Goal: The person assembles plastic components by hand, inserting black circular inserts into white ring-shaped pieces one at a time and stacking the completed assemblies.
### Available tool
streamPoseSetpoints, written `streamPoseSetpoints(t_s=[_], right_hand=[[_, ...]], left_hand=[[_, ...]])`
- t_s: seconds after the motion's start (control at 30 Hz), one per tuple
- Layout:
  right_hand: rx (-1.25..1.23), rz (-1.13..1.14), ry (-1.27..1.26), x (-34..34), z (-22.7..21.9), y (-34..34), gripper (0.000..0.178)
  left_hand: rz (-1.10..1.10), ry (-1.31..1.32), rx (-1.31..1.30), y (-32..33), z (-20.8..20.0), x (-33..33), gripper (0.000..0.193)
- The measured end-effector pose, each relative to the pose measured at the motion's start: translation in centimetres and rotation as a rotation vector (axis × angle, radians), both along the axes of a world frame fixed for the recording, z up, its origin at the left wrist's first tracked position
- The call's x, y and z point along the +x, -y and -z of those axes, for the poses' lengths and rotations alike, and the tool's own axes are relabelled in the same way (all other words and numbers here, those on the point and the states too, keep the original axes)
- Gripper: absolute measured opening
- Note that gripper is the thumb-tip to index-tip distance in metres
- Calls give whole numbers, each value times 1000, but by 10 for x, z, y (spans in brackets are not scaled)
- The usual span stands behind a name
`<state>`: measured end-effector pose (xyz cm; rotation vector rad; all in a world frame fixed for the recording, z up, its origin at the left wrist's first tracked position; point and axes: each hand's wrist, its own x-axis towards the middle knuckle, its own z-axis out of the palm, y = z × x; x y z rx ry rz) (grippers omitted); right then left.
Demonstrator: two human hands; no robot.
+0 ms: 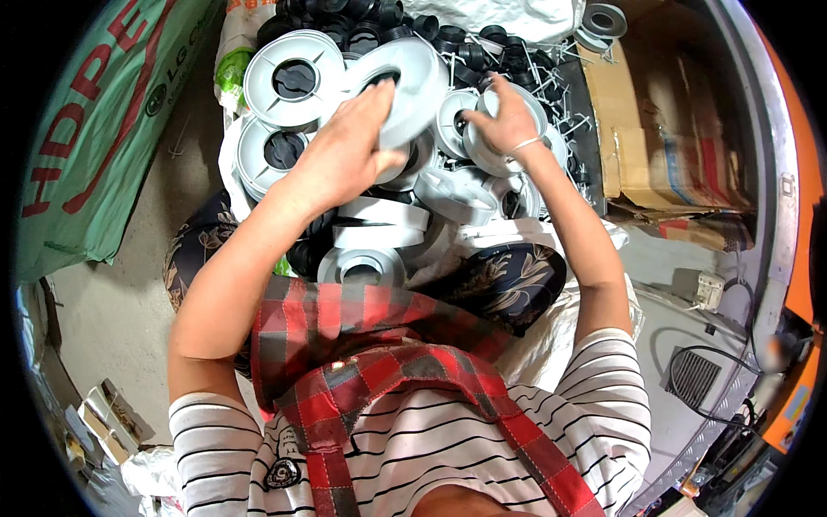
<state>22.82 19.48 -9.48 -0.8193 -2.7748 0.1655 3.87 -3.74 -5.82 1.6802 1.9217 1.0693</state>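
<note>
My left hand (345, 151) grips a light grey plastic flanged ring (424, 90) with a black centre. The ring is tilted and slightly blurred, raised over the pile, with my fingertips at its centre hole. My right hand (510, 125) is over other grey rings to the right, thumb and fingers apart; whether it touches the ring under it (491, 157) I cannot tell. More grey rings lie around both hands, among them a spoked one (295, 79) with a black insert at the far left and a small one (360, 265) near my lap.
Black plastic fittings (362, 36) and thin white-tipped pieces (551, 77) heap up at the back. An opened cardboard box (672, 164) stands to the right. A large green sack (103, 129) leans at the left. A black cable (689, 405) runs along the grey panel at the lower right.
</note>
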Motion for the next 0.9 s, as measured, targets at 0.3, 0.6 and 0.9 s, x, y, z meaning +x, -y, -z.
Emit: streamPoseSetpoints(t_s=[0.3, 0.6, 0.9], right_hand=[[-185, 134, 104, 25, 14, -28, 55], [-683, 122, -372, -74, 17, -39, 43], [-91, 358, 478, -79, 141, -133, 42]], left_hand=[[-63, 703, -339, -21, 11, -8, 65], [-379, 1513, -127, -26, -1, -22, 32], [-438, 1424, -67, -32, -4, -27, 36]])
